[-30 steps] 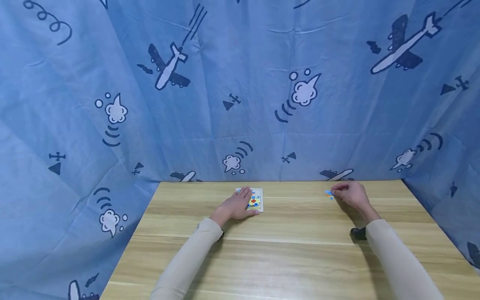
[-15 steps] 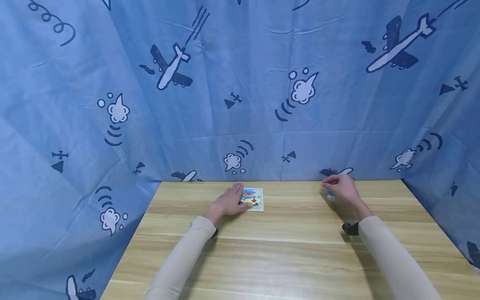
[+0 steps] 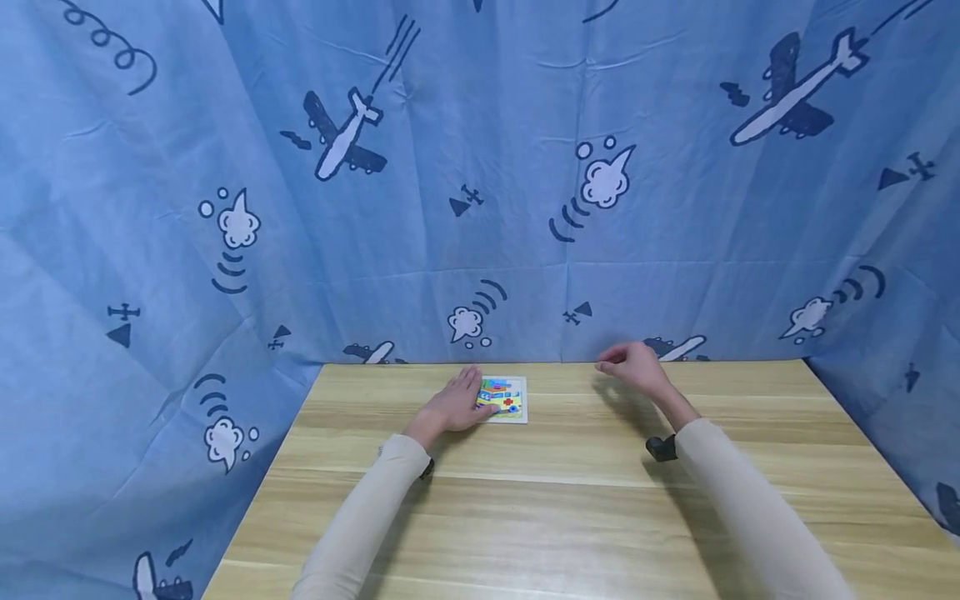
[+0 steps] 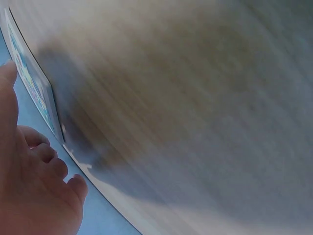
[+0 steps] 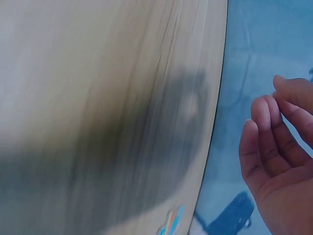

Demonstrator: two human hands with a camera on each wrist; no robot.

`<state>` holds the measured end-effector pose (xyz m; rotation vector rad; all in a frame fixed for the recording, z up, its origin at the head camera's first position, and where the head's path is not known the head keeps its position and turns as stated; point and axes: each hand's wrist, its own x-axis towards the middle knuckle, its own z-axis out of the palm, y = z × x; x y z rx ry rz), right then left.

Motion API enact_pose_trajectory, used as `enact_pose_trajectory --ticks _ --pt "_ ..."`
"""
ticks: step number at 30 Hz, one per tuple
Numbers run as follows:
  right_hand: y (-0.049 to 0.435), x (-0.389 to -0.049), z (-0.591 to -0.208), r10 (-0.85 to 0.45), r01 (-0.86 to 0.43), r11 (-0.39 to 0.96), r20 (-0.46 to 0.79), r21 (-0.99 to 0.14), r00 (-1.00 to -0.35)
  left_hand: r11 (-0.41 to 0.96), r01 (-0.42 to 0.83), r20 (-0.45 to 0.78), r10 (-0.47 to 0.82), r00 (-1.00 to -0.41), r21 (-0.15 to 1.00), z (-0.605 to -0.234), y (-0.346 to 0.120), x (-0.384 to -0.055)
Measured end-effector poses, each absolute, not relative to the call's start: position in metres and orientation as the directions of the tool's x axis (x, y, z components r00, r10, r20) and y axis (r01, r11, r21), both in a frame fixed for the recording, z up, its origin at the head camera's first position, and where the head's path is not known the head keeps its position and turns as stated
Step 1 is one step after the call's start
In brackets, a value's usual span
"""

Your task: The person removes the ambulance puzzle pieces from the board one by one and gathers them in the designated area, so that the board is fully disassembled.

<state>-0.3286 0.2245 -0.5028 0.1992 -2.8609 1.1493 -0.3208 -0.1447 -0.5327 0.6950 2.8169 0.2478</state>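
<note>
A small picture puzzle with a white border lies near the table's back edge, showing a yellow vehicle with a red cross. My left hand rests on its left side with fingers extended, covering part of it. In the left wrist view, the thumb touches the face of the puzzle. My right hand is above the table, to the right of the puzzle. Its thumb and forefinger meet at the tips, and the other fingers bend; anything between them is hidden. A blue and orange puzzle piece lies on the table below this hand.
A wooden table stretches out before me. Directly behind it hangs a blue curtain with airplane prints, which also closes off both sides. A black wrist device sits under my right forearm.
My right hand has risen from beside the blue piece and moved left toward the puzzle. My left hand has slid slightly left, uncovering more of the picture.
</note>
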Motion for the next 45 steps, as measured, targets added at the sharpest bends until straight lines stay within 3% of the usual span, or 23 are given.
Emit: enact_pose_trajectory --ticks 15,45 --pt "0.160 -0.345 -0.500 -0.224 -0.235 0.692 0.106 -0.683 -0.969 0.876 0.430 -0.187 0.470 -0.863 0.217 -0.537 -0.144 -0.324" --pt "0.082 -0.360 -0.515 -0.283 -0.207 0.713 -0.004 -0.670 -0.959 0.864 0.470 -0.196 0.500 -0.843 0.183 -0.542 -0.133 -0.333"
